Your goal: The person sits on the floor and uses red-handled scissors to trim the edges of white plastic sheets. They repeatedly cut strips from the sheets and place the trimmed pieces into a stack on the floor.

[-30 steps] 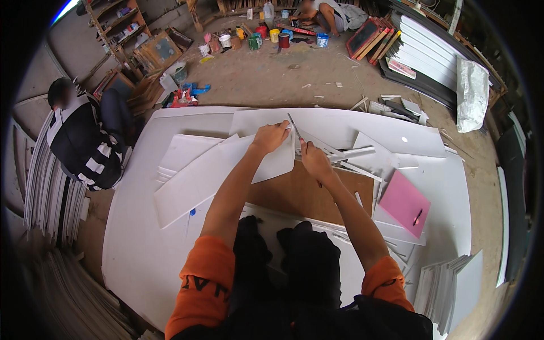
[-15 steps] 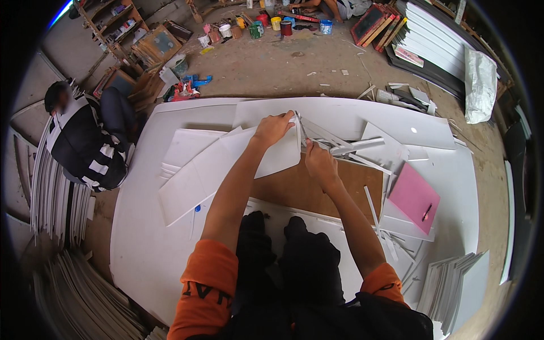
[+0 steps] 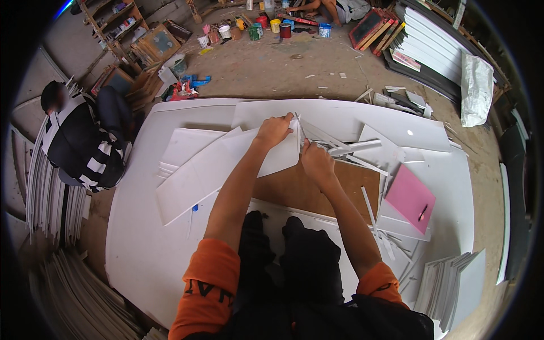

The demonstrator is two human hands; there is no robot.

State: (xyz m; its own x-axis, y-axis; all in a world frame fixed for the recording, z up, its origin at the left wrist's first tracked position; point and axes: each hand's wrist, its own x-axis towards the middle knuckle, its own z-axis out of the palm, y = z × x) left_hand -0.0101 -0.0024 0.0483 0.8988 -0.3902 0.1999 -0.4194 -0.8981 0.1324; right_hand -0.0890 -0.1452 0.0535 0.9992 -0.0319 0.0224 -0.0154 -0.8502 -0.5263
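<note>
My left hand (image 3: 275, 130) is closed on the far right corner of a long white board (image 3: 209, 170), which slants up from the lower left. Just to its right, my right hand (image 3: 317, 160) is closed around a slim tool with a narrow grey blade (image 3: 301, 129), apparently a knife. The blade points up along the board's short end, near the left fingertips; its handle is hidden in my fist. Under both hands lies a brown board (image 3: 334, 187), with thin white offcut strips (image 3: 356, 147) beyond my right hand.
A large white sheet (image 3: 136, 238) spreads beneath everything. On the right are a pink board (image 3: 411, 198) with a black pen-like item (image 3: 423, 213) and a stack of white panels (image 3: 447, 289). A person (image 3: 85, 136) sits at left. Paint pots (image 3: 285, 30) stand on the far floor.
The whole view has shifted slightly. Both hands keep their hold at the board's end, and the right hand with the blade sits almost where it was.
</note>
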